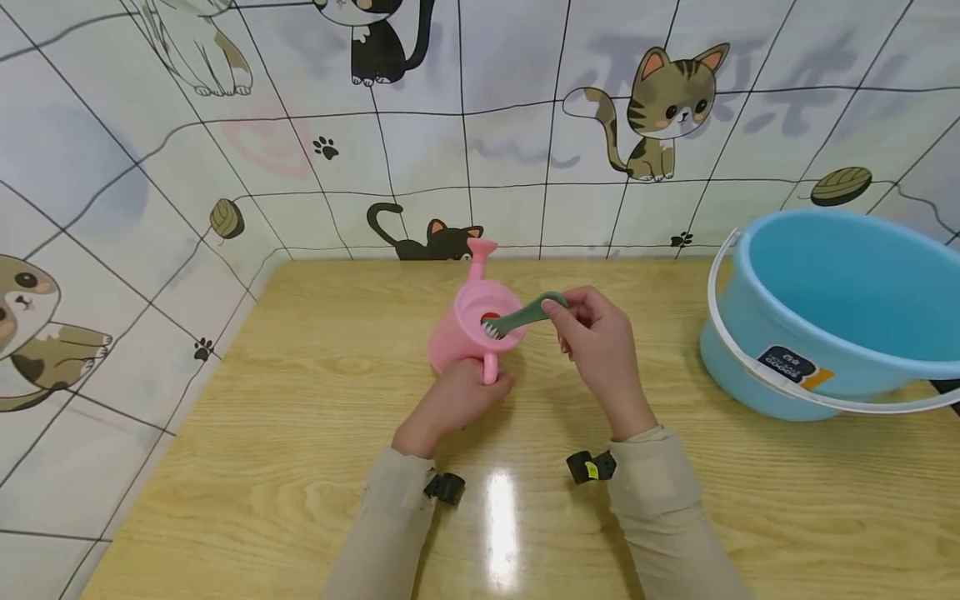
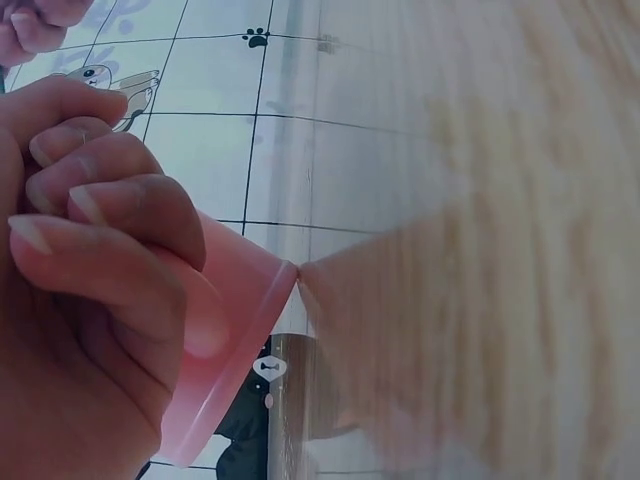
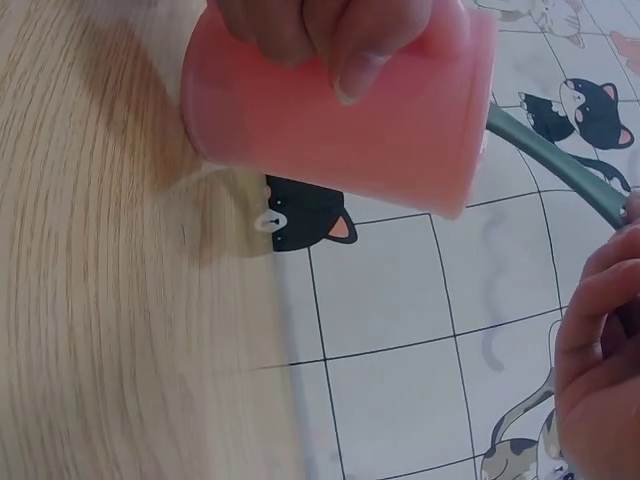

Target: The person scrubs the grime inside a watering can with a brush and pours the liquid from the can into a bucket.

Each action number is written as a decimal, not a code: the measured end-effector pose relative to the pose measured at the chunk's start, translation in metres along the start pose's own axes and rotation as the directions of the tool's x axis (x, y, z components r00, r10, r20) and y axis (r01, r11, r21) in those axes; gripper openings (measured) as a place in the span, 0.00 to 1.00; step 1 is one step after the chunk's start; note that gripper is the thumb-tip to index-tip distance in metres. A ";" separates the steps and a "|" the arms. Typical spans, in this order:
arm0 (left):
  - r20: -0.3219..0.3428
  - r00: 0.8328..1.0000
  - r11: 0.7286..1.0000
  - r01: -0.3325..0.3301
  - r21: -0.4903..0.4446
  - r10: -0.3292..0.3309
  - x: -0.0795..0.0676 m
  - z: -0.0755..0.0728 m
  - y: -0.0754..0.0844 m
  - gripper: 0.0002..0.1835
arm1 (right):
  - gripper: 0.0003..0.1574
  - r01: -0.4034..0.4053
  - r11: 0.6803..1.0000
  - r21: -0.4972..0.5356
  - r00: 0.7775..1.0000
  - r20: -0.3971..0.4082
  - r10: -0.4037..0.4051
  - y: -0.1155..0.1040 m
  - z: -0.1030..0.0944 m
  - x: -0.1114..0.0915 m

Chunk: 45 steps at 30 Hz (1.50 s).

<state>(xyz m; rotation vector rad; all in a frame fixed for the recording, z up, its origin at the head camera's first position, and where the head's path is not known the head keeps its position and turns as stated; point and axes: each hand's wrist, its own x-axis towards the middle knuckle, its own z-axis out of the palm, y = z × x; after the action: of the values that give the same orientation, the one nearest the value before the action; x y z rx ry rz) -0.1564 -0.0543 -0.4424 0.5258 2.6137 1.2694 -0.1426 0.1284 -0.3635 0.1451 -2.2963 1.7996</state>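
Note:
A pink watering can (image 1: 450, 337) stands tilted on the wooden table, its mouth toward me and its spout pointing to the wall. My left hand (image 1: 456, 396) grips it by the handle; curled fingers (image 2: 120, 205) show close up in the left wrist view. Between thumb and fingertips, my right hand (image 1: 597, 342) pinches the handle end of a green brush (image 1: 528, 314) with white bristles. The bristled end is inside the can's mouth, beside something small and red (image 1: 491, 317). From the right wrist view, the can's wall (image 3: 330, 130) hides that end.
A large light-blue bucket (image 1: 750, 358) with a white carrying handle (image 1: 720, 308) stands at the right of the table (image 1: 300, 467). Behind and on the left rise walls (image 1: 510, 150) covered with a cat-patterned tile print.

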 end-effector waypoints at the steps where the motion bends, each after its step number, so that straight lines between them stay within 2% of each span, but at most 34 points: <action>1: 0.000 1.000 1.000 -0.004 0.008 0.004 0.000 0.000 0.000 0.23 | 0.16 -0.012 0.999 0.039 1.000 0.001 0.012 0.003 -0.001 0.001; 5: -0.001 1.000 1.000 -0.023 0.014 0.023 -0.001 0.000 0.000 0.23 | 0.18 -0.062 0.979 0.196 0.998 0.006 0.062 0.016 -0.004 0.007; 8: -0.003 1.000 0.999 -0.031 0.027 0.031 -0.002 -0.001 0.002 0.22 | 0.19 -0.077 0.964 0.255 0.997 -0.006 0.082 0.025 -0.005 0.010; 14: -0.007 0.999 0.997 -0.034 0.073 0.035 -0.002 -0.001 0.004 0.21 | 0.19 -0.089 0.964 0.251 0.995 -0.025 0.099 0.034 -0.003 0.012; 23: -0.023 0.999 0.990 -0.045 0.137 0.049 -0.002 0.000 0.002 0.20 | 0.20 -0.104 0.964 0.244 0.995 0.020 0.102 0.039 -0.001 0.011; 27: -0.027 0.998 0.992 -0.048 0.118 0.051 -0.002 0.000 0.001 0.20 | 0.20 -0.109 0.969 0.220 0.994 0.044 0.102 0.039 0.002 0.011; 33: -0.040 0.997 0.992 -0.063 0.112 0.068 0.000 0.002 0.003 0.18 | 0.22 -0.095 0.989 0.117 0.989 0.120 0.081 0.034 0.012 0.009; 37: -0.046 0.997 0.995 -0.058 0.081 0.062 0.000 0.002 0.003 0.18 | 0.22 -0.080 0.994 0.078 0.991 0.112 0.071 0.031 0.016 0.006; 41: -0.037 0.999 0.999 -0.036 0.034 0.037 -0.001 0.001 0.003 0.18 | 0.22 -0.092 0.990 0.104 0.993 0.089 0.083 0.030 0.011 0.007; 45: -0.027 0.999 1.000 -0.019 0.016 0.020 -0.001 0.000 0.003 0.19 | 0.22 -0.107 0.978 0.179 0.993 0.060 0.098 0.032 0.006 0.009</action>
<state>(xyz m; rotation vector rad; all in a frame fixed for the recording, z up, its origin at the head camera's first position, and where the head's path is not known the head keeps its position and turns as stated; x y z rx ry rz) -0.1552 -0.0531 -0.4403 0.5417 2.6489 1.2719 -0.1591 0.1310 -0.3933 0.1044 -2.2064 2.0807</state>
